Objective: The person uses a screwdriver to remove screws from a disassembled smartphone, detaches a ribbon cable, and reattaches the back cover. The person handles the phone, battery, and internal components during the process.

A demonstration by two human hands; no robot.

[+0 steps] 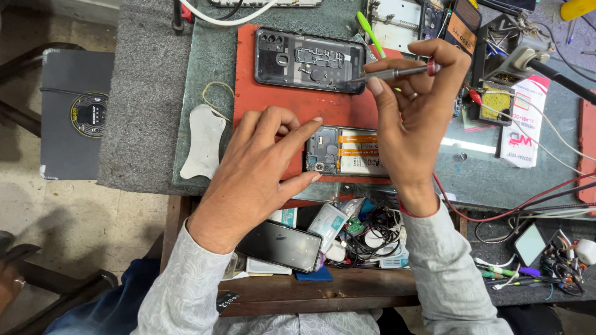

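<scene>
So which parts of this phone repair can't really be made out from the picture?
All in the head view:
- Opened phone: its right end is hidden under the right hand.
- Screwdriver: its fine tip is too small to tell what it touches.
- Red mat: its lower middle is covered by the left hand.
- Drawer clutter: tangled wires and small parts, too jumbled to sort out.

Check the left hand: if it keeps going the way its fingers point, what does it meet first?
The left hand points right along the red mat. Its fingers already reach the opened phone, so that comes first, though actual contact is hard to judge from above.
</scene>
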